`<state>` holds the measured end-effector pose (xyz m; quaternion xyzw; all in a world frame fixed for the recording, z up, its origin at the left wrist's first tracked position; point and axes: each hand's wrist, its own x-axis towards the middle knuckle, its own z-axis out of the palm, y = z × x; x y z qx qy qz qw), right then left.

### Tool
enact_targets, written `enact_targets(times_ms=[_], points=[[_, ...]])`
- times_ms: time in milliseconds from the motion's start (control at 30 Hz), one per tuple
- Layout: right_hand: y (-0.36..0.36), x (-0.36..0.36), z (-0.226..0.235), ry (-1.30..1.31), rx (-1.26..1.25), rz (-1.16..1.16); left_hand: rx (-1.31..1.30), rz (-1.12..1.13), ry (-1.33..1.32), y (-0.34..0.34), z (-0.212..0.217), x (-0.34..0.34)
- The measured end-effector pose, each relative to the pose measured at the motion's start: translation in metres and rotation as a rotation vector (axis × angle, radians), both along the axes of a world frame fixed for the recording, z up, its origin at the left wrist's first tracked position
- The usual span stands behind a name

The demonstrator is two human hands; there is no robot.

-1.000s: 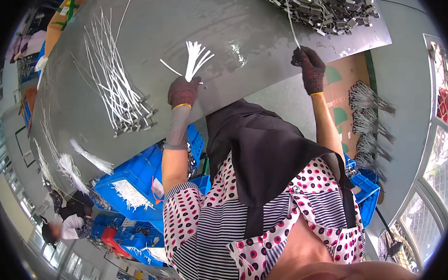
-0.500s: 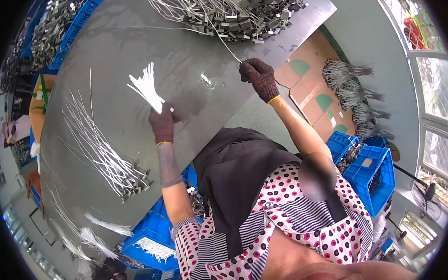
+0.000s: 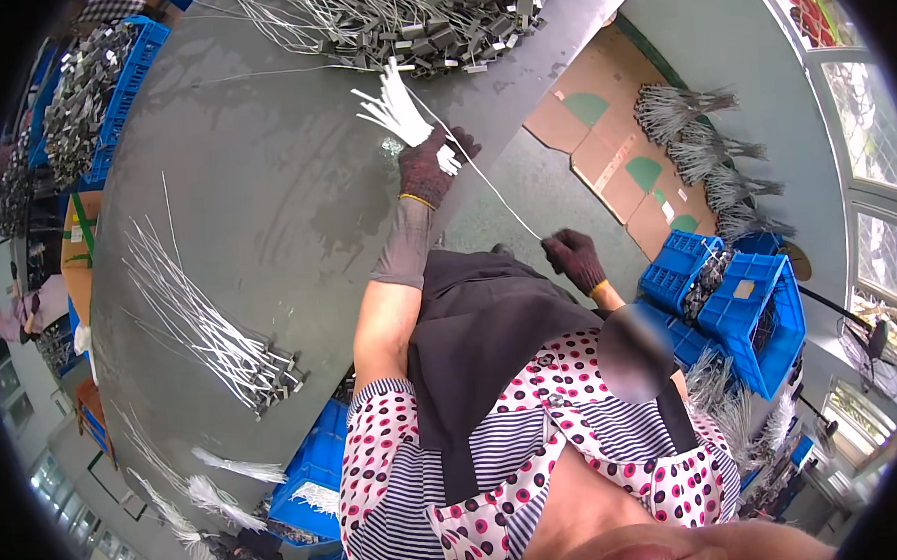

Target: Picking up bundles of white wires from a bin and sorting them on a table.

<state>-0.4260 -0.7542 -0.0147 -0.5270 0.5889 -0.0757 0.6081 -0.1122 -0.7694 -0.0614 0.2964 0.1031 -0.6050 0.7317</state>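
My left hand (image 3: 426,171), in a dark knitted glove, is closed round a bundle of short white strips (image 3: 398,110) that fan out over the table; a few white ends stick out beside its fingers. Below and to the right, past the table's edge, my gloved right hand (image 3: 575,259) pinches one end of a thin white cable (image 3: 502,196). The cable runs up behind or through the left hand's fingers toward a heap of cables with dark block-shaped ends (image 3: 448,32). Whether the left fingers also grip the cable I cannot make out.
On the grey metal table (image 3: 264,178) lies a loose bunch of white cables (image 3: 205,321). Blue crates (image 3: 756,332) stand at the right, another crate (image 3: 116,104) at far left. Flattened cardboard (image 3: 613,143) and grey cable bundles (image 3: 686,109) lie on the floor.
My left hand has carried the white strips up and right, close to the cable heap. My right hand has moved down toward my body, drawing the cable out from the heap.
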Motion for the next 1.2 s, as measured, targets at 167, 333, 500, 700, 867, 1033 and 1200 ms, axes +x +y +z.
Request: enact_targets(times_ms=[167, 333, 500, 700, 867, 1033, 1200], points=[[0.039, -0.071, -0.024, 0.184, -0.026, -0.041, 0.08, 0.147, -0.08, 0.013, 0.013, 0.031], [0.059, -0.094, -0.013, 0.262, -0.178, -0.021, 0.139, 0.342, -0.359, 0.006, 0.043, 0.055], [0.069, -0.111, -0.015, 0.308, -0.111, -0.075, 0.106, 0.501, -0.425, 0.044, 0.057, 0.082], [0.062, -0.128, -0.032, 0.371, -0.11, -0.013, 0.18, 0.517, -0.401, 0.06, 0.05, 0.08], [0.037, -0.073, -0.043, 0.203, -0.054, 0.004, 0.175, 0.297, -0.531, 0.085, 0.032, 0.082], [0.01, 0.037, -0.031, 0.023, 0.017, 0.028, 0.083, -0.007, -0.421, 0.094, 0.028, 0.041], [0.013, 0.149, -0.011, -0.133, -0.01, 0.088, 0.07, 0.054, -0.349, 0.09, 0.036, 0.006]])
